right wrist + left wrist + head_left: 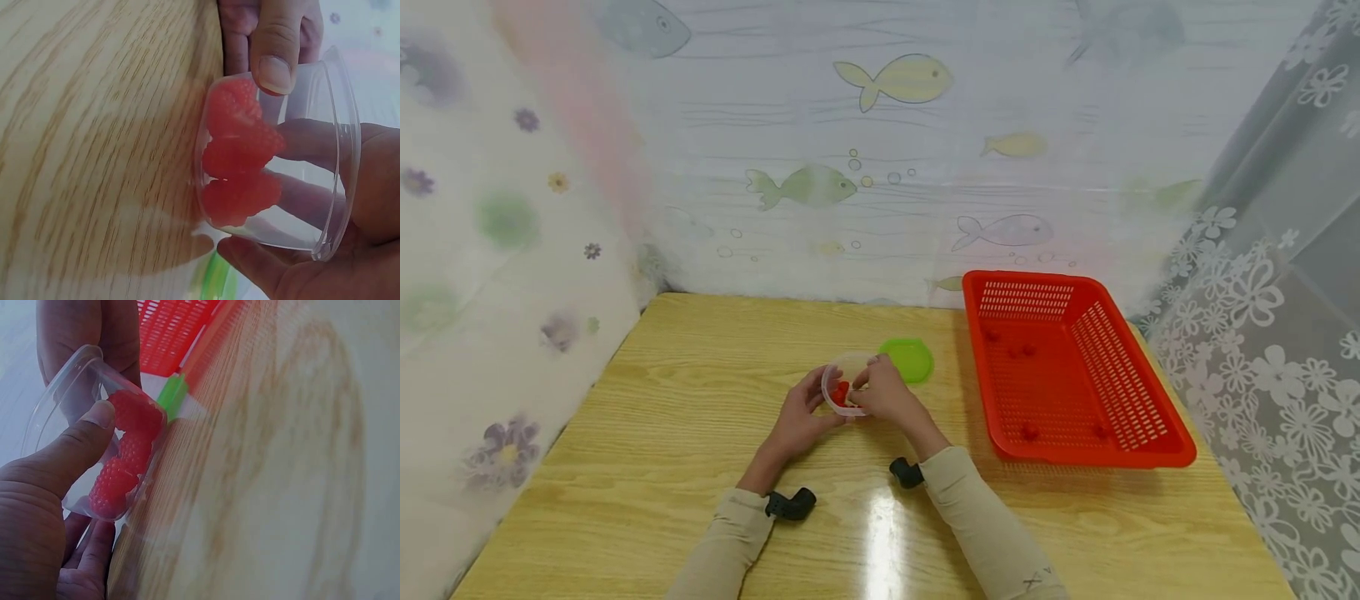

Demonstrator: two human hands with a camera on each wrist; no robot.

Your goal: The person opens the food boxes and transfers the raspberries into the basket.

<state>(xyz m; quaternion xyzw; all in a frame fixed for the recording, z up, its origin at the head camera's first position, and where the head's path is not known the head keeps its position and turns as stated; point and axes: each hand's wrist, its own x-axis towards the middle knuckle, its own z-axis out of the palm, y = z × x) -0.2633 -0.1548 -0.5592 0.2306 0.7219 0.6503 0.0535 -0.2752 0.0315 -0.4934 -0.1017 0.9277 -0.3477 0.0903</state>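
Observation:
A clear plastic cup (829, 388) stands on the table, holding several red raspberries (114, 484). My left hand (800, 423) grips it from the left side, the thumb (275, 74) pressed on its outer wall and the fingers round the far side. My right hand (887, 396) reaches in over the rim. Two of its fingers (306, 140) are inside, with their tips at a raspberry (240, 156) in the middle, seen through the wall. Another right fingertip lies outside, along the cup's lower part. The wall partly blurs the contact at the berries.
A green lid (913, 361) lies on the table just behind my right hand. A large red plastic basket (1082, 454) with slotted sides stands at the right. The wooden table (700, 358) meets a fish-patterned curtain (820, 250) at the back.

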